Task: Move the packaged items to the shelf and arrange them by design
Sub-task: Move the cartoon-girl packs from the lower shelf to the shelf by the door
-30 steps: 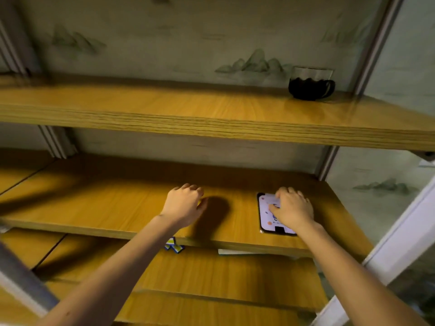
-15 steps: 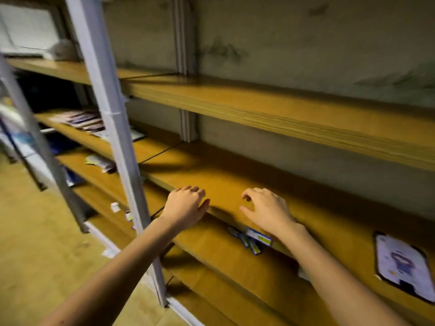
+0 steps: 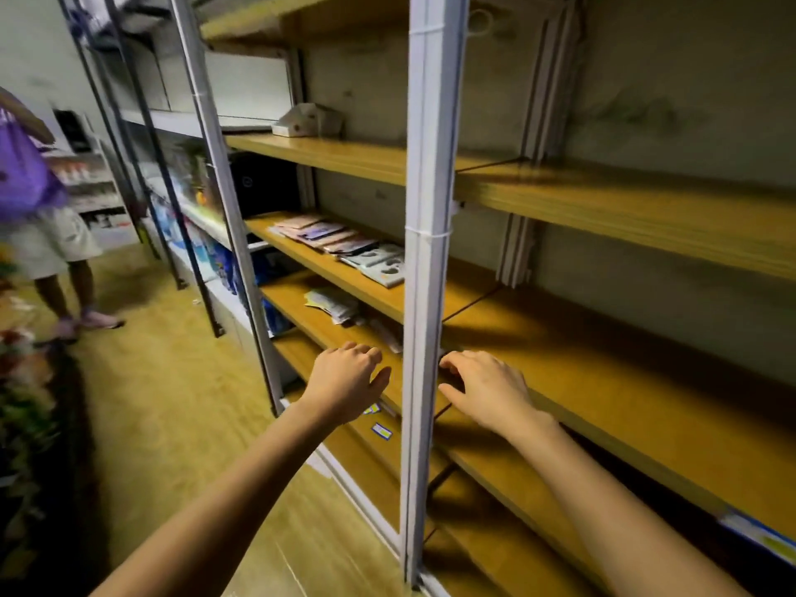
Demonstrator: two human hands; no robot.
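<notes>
Off to the left, a person [image 3: 26, 178] in a purple top and pale shorts stood on the yellowish floor [image 3: 172, 402]. High up sat a small white box [image 3: 308, 120], a dark box [image 3: 267, 185] just below it.

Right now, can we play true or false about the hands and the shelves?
1. The left hand and the right hand both hold nothing. True.
2. In this view a white post stands between the two hands. True.
3. The packaged items lie in a heap on the floor. False: they lie in a row on a wooden shelf, left of the post.
4. The person in the purple top is sitting down. False: that person stands on the floor, far left.
</notes>
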